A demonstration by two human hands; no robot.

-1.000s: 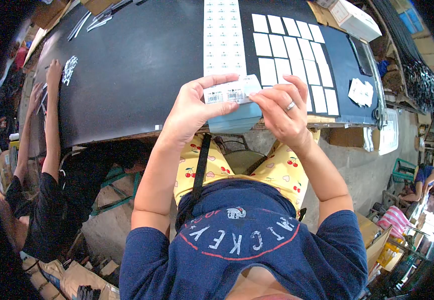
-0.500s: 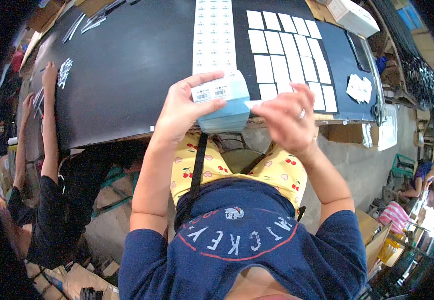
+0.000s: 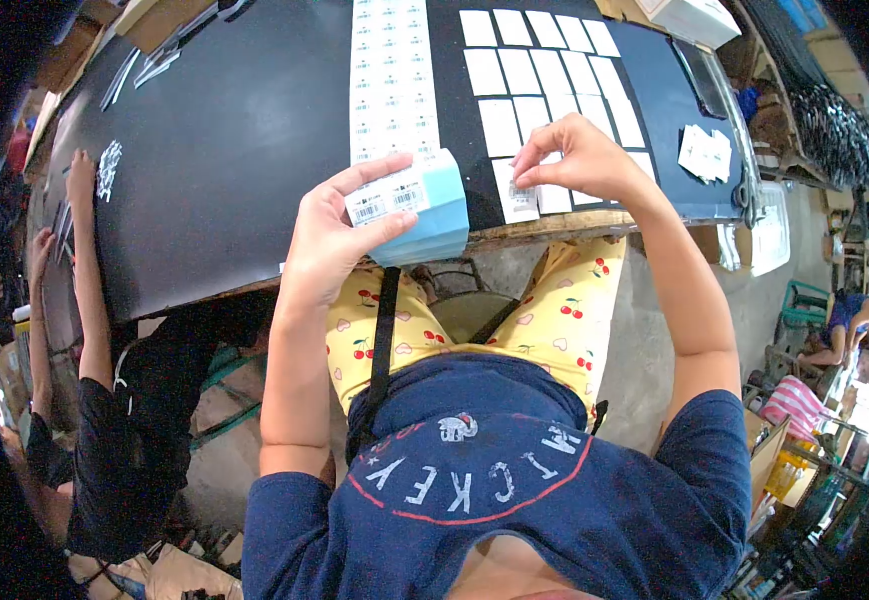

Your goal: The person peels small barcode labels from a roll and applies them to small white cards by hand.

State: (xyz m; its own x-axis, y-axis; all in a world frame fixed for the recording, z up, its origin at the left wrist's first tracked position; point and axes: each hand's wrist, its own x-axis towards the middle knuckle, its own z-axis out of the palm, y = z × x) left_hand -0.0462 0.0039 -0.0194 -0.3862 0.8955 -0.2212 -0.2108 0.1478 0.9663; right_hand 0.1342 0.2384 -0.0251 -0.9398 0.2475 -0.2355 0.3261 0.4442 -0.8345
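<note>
My left hand [image 3: 340, 225] grips the folded end of a long label strip [image 3: 393, 85], its thumb on printed barcode labels and the blue backing [image 3: 437, 215] hanging at the table edge. With fingertips pinched on a small barcode label [image 3: 521, 192], my right hand [image 3: 570, 160] is over a white card [image 3: 507, 205] in the nearest row. The label lies against that card. More white cards [image 3: 525, 75] lie in rows on the black table [image 3: 235, 130].
At the left, a co-worker's hands [image 3: 80, 180] are beside a small white pile [image 3: 110, 170]. Loose white cards [image 3: 705, 155], scissors [image 3: 747, 200] and a dark tray [image 3: 697, 75] lie at the right. The wooden table edge [image 3: 555, 225] runs below my hands.
My right hand has moved from beside the label strip onto a card in the nearest row, carrying a label. My left hand still holds the strip. The view has shifted slightly.
</note>
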